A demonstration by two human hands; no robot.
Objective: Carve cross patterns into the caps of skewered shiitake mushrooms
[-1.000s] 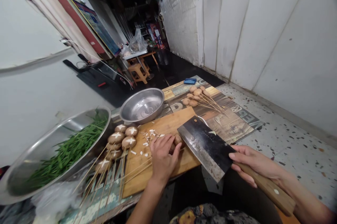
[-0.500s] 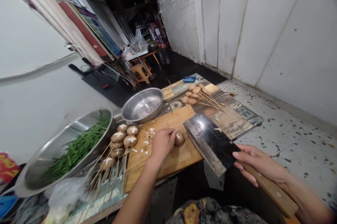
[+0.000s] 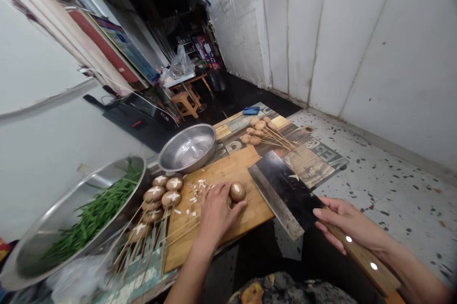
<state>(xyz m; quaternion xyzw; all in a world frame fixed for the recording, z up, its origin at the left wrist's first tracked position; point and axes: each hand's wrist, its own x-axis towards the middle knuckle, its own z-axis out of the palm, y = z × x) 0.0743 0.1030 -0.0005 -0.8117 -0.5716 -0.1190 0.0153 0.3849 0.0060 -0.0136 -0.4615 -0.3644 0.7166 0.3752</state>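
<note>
Head view: left fingers low beside mushroom.

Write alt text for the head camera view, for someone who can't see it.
A person's right hand holds a broad, dark, wooden-handled metal cleaver, while the left hand curls beside a round brown mushroom on a rectangular wooden cutting board. To the left are skewered brown mushrooms with white cross-cuts and a metal basin of green leaves.

"&" and "E" on the tabletop

Head-worn view, forward and downward
</note>
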